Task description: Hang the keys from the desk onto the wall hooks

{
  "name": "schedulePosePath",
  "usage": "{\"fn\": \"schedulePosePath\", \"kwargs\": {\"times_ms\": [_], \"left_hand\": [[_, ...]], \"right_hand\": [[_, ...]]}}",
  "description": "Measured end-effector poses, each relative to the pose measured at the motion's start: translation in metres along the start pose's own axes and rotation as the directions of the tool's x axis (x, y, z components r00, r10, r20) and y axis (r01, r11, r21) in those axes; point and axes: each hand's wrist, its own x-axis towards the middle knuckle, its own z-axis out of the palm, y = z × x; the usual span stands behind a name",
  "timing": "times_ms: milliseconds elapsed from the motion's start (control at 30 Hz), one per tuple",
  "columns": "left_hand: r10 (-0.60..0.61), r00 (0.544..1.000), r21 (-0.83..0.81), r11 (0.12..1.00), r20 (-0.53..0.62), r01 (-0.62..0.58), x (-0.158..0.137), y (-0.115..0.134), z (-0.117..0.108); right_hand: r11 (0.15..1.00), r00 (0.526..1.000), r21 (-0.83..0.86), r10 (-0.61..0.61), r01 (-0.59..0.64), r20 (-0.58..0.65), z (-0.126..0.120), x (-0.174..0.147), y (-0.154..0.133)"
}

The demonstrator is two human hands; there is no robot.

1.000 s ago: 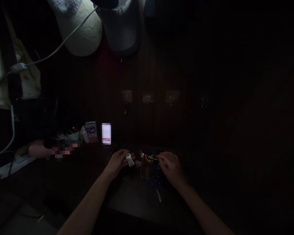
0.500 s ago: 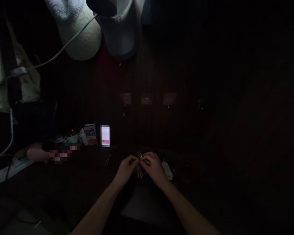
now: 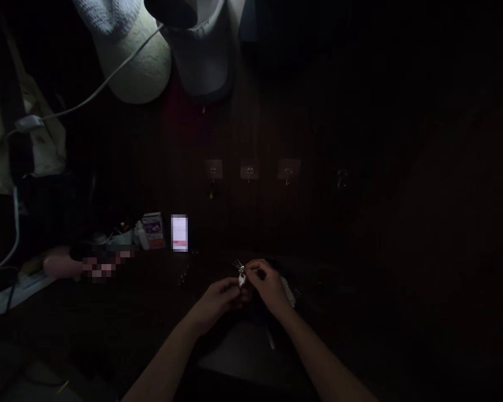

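Dark wood-toned wall (image 3: pixel 251 128), dimly lit: four metal hooks (image 3: pixel 249 170) in a row, the leftmost bearing a small item (image 3: pixel 212 194) with a yellow part. Above: pale cap (image 3: pixel 138 75), grey cap (image 3: pixel 203 64). Left: bright pixelated screen (image 3: pixel 179 233) near a small box (image 3: pixel 153 229) and white bottle (image 3: pixel 142 237). Silver keys (image 3: pixel 242 276): between the two hands, over a dark tabletop (image 3: pixel 151 301). Right hand (image 3: pixel 270 285): thumb and forefinger pinched on the keys. Left hand (image 3: pixel 218 301): fingers curled, close against them; whether gripping, cannot tell.
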Motion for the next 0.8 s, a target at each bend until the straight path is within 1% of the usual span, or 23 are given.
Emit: {"fn": "schedulePosePath", "kwargs": {"times_ms": [133,233,367,500,600,667,800], "left_hand": [[0.064,0.992,0.09,0.994,-0.113,-0.053,0.001,0.002,-0.002],[0.086,0.984,0.151,0.987,-0.156,-0.062,0.001,0.004,-0.003],[0.092,0.981,0.197,0.979,-0.17,-0.058,0.001,0.004,-0.005],[0.168,0.97,0.323,0.941,-0.176,-0.104,0.005,0.007,-0.011],[0.266,0.949,0.445,0.88,-0.168,-0.168,0.01,0.01,-0.022],[0.337,0.923,0.55,0.814,-0.188,-0.186,0.013,0.012,-0.033],[0.461,0.846,0.729,0.671,-0.269,-0.133,0.016,0.013,-0.062]], "right_hand": [[0.993,0.993,0.015,0.112,-0.113,0.031,-0.003,0.0,0.0],[0.986,0.985,0.032,0.164,-0.166,0.044,-0.002,0.0,0.001],[0.984,0.983,0.042,0.172,-0.175,0.061,0.001,0.001,0.002],[0.982,0.981,0.074,0.163,-0.172,0.107,0.006,0.003,0.001],[0.984,0.984,0.09,0.142,-0.152,0.11,0.011,0.01,-0.001],[0.988,0.987,0.081,0.126,-0.135,0.101,0.014,0.019,-0.003],[0.996,0.994,0.036,0.083,-0.085,0.064,0.018,0.04,-0.006]]}}
